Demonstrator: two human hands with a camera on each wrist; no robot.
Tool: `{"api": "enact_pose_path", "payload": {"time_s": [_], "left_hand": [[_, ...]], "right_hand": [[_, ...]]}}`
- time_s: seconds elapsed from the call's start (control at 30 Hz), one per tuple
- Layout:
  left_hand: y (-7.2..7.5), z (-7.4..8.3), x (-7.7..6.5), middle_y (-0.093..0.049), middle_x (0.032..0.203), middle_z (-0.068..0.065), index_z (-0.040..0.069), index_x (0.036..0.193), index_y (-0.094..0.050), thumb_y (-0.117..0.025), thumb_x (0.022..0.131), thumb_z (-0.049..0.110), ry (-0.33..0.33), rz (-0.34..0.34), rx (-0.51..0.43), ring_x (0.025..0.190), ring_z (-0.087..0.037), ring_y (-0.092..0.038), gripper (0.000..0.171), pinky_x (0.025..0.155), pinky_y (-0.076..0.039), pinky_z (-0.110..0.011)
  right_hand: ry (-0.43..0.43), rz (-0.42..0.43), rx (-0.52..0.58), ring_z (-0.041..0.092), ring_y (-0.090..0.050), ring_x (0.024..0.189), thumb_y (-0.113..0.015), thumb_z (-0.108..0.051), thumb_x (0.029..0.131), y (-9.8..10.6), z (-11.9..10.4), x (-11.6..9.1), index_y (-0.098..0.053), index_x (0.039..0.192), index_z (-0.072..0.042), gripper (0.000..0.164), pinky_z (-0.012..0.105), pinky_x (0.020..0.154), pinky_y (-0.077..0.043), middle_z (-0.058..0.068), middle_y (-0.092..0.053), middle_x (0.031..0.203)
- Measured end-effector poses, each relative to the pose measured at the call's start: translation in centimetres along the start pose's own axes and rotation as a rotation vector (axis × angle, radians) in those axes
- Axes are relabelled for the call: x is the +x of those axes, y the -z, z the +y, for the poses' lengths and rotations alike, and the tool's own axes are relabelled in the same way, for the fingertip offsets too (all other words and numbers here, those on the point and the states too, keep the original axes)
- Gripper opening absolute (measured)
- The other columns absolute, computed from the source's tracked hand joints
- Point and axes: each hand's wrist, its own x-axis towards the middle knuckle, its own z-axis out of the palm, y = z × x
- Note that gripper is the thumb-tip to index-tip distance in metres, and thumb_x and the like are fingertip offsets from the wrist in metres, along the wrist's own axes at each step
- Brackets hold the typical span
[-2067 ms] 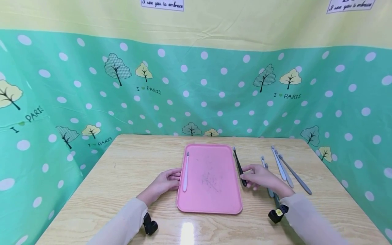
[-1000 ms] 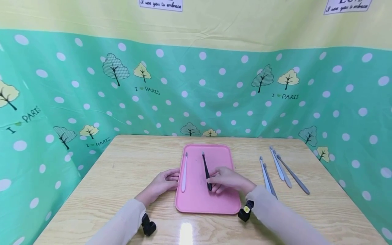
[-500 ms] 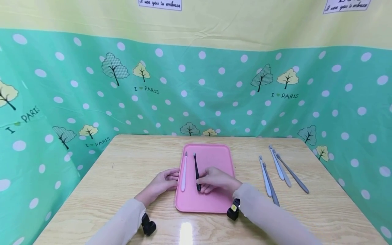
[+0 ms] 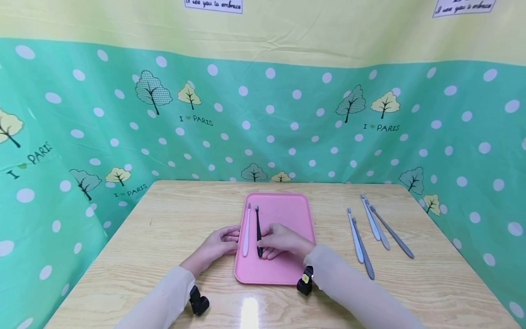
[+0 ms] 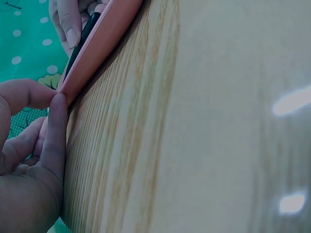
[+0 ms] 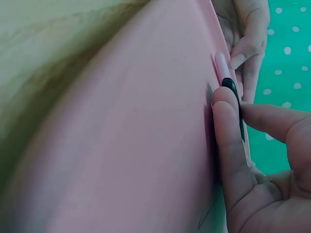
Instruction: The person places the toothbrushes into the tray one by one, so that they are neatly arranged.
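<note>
My right hand (image 4: pixel 283 240) pinches a black toothbrush (image 4: pixel 258 224) near its handle end, over the left part of a pink tray (image 4: pixel 283 278). In the right wrist view, thumb and fingertips sit on either side of the black handle (image 6: pixel 229 83). A white toothbrush (image 4: pixel 247 233) lies along the tray's left side, just left of the black one and roughly parallel to it. My left hand (image 4: pixel 218 246) is at the tray's left edge. The left wrist view shows its thumb and a finger pinching the tray's rim (image 5: pixel 90 56).
Right of the tray, a white toothbrush (image 4: pixel 355 237) and a grey toothbrush (image 4: pixel 363 249) lie close together on the wooden table (image 4: pixel 185 205). Farther right is a fanned group with a grey toothbrush (image 4: pixel 392 232). A polka-dot cloth (image 4: pixel 230 114) hangs behind the table.
From the table right of the tray, my right hand has brought the black toothbrush leftward over the tray, close to the white one. My left hand has stayed at the tray's edge.
</note>
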Motion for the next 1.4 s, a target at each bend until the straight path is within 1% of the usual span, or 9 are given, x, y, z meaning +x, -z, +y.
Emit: {"api": "enact_pose_path", "payload": {"time_s": [0.17, 0.27, 0.5, 0.67, 0.83, 1.0, 1.13, 1.4], "left_hand": [[0.0, 0.0, -0.2, -0.055, 0.128, -0.020, -0.002, 0.147, -0.044, -0.067, 0.090, -0.002, -0.001, 0.003, 0.008, 0.111, -0.025, -0.061, 0.062, 0.089, -0.060, -0.033], [-0.1, 0.1, -0.3, -0.056, 0.128, -0.020, -0.003, 0.147, -0.044, -0.067, 0.090, -0.003, -0.003, 0.005, 0.012, 0.110, -0.025, -0.061, 0.062, 0.088, -0.060, -0.033], [-0.1, 0.3, -0.3, -0.055, 0.129, -0.020, -0.002, 0.148, -0.044, -0.067, 0.090, -0.002, 0.001, 0.001, 0.019, 0.112, -0.026, -0.060, 0.062, 0.091, -0.059, -0.033], [0.0, 0.4, -0.3, -0.055, 0.129, -0.021, -0.003, 0.148, -0.043, -0.067, 0.090, -0.003, -0.008, -0.005, 0.009, 0.113, -0.027, -0.060, 0.062, 0.092, -0.059, -0.035], [0.0, 0.2, -0.1, -0.056, 0.128, -0.019, -0.003, 0.148, -0.044, -0.067, 0.089, -0.003, 0.000, 0.001, 0.004, 0.111, -0.025, -0.060, 0.063, 0.091, -0.059, -0.036], [-0.1, 0.0, 0.0, -0.057, 0.127, -0.017, -0.001, 0.147, -0.046, -0.069, 0.089, -0.001, 0.005, 0.011, 0.024, 0.111, -0.025, -0.061, 0.063, 0.091, -0.059, -0.033], [0.0, 0.2, -0.2, -0.057, 0.128, -0.019, -0.002, 0.147, -0.045, -0.069, 0.089, -0.001, -0.004, 0.006, 0.033, 0.113, -0.026, -0.060, 0.063, 0.092, -0.058, -0.032], [0.0, 0.5, -0.3, -0.055, 0.128, -0.021, -0.003, 0.148, -0.043, -0.069, 0.089, -0.001, 0.000, 0.002, 0.023, 0.112, -0.027, -0.060, 0.064, 0.093, -0.058, -0.033]], "right_hand": [[0.015, 0.020, -0.016, 0.021, -0.069, 0.062, -0.073, -0.010, 0.090, -0.3, -0.2, 0.1, -0.048, 0.124, 0.010, 0.046, 0.034, 0.058, -0.064, 0.021, -0.070, 0.082], [0.019, 0.028, -0.031, 0.022, -0.070, 0.062, -0.073, -0.009, 0.090, -0.6, -0.3, 0.2, -0.044, 0.130, 0.010, 0.053, 0.034, 0.058, -0.064, 0.021, -0.070, 0.081], [0.007, 0.034, -0.039, 0.022, -0.069, 0.060, -0.074, -0.010, 0.089, -0.8, -0.6, 0.3, -0.043, 0.130, 0.005, 0.054, 0.034, 0.056, -0.063, 0.022, -0.069, 0.081], [-0.001, 0.034, -0.041, 0.022, -0.068, 0.058, -0.073, -0.008, 0.090, -0.9, -0.7, 0.2, -0.043, 0.132, 0.005, 0.053, 0.033, 0.053, -0.063, 0.023, -0.069, 0.079], [-0.002, 0.032, -0.056, 0.021, -0.068, 0.057, -0.072, -0.007, 0.090, -1.0, -1.2, 0.0, -0.040, 0.138, 0.006, 0.059, 0.032, 0.052, -0.062, 0.022, -0.069, 0.078], [-0.002, 0.026, -0.061, 0.021, -0.068, 0.057, -0.072, -0.007, 0.090, -1.1, -1.3, 0.0, -0.037, 0.143, 0.005, 0.065, 0.032, 0.052, -0.062, 0.022, -0.069, 0.078], [-0.004, 0.028, -0.063, 0.021, -0.068, 0.057, -0.073, -0.008, 0.090, -1.1, -1.3, 0.1, -0.035, 0.144, 0.005, 0.067, 0.032, 0.052, -0.062, 0.022, -0.070, 0.078], [-0.007, 0.030, -0.074, 0.022, -0.069, 0.058, -0.074, -0.010, 0.090, -1.2, -1.2, 0.1, -0.034, 0.145, 0.004, 0.070, 0.033, 0.052, -0.062, 0.021, -0.070, 0.079]]}}
